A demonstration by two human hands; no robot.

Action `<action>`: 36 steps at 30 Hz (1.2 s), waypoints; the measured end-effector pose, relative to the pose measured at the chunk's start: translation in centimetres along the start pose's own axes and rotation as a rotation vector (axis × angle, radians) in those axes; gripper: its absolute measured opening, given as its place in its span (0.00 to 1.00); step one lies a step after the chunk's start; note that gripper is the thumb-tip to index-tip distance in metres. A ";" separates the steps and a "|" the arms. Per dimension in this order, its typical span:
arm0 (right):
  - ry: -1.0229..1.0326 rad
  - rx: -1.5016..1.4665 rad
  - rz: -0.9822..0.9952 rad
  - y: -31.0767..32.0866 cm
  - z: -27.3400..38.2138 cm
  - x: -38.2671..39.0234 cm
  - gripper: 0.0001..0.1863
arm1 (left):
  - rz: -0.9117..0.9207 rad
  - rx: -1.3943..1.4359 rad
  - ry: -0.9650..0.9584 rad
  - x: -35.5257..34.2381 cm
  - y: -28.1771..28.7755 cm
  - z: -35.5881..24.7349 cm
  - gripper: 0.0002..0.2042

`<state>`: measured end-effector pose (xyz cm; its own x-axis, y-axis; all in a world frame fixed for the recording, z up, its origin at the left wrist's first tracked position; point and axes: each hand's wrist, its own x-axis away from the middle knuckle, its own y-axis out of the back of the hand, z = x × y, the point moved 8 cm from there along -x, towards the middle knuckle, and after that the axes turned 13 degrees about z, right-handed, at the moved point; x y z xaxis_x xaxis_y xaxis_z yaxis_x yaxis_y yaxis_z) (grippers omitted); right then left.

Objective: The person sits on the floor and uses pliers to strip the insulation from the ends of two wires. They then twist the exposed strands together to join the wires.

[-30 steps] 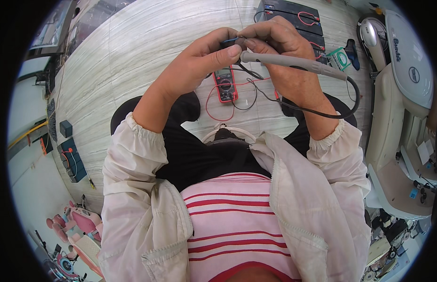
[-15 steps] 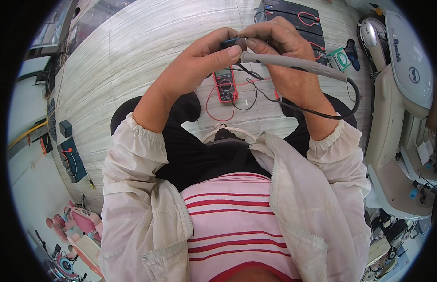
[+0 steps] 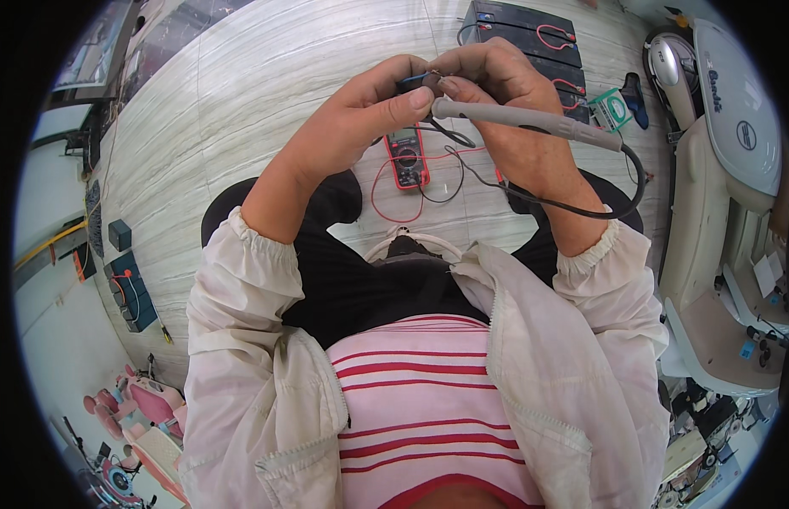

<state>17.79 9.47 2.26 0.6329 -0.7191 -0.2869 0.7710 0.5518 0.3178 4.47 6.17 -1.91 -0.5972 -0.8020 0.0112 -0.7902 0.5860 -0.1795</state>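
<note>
Right hand (image 3: 505, 93) closed around a grey soldering iron (image 3: 530, 121), its tip meeting a small dark part (image 3: 414, 81) pinched between the left hand's (image 3: 360, 119) thumb and fingers, raised above the floor (image 3: 241, 102). Below the hands lies a red multimeter (image 3: 407, 158) with red and black leads (image 3: 386, 199); black batteries (image 3: 530, 34) rest beyond.

Repair workshop, floor-level work area: pale tiled floor (image 3: 241, 110); red multimeter (image 3: 407, 157) with leads; black batteries (image 3: 530, 34); white scooter body (image 3: 725, 170); pink ride-on toys (image 3: 144, 407).
</note>
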 end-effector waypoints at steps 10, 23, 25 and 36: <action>0.022 0.175 0.021 0.4 1.2 -0.2 0.07 | 0.088 -0.035 0.037 -0.1 -0.2 0.0 0.26; 0.022 0.155 0.030 0.3 1.1 -0.1 0.07 | 0.099 -0.042 0.034 -0.1 -0.1 0.3 0.26; 0.021 0.146 0.029 0.3 1.2 -0.1 0.07 | 0.100 -0.047 0.041 -0.1 -0.1 0.3 0.26; 0.025 -0.093 0.116 0.2 1.6 0.0 0.15 | -0.082 0.155 0.035 0.2 1.3 0.9 0.21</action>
<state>17.79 8.90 3.76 0.7189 -0.6381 -0.2757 0.6950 0.6684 0.2651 3.48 6.69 -3.07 -0.5378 -0.8405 0.0657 -0.8075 0.4912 -0.3265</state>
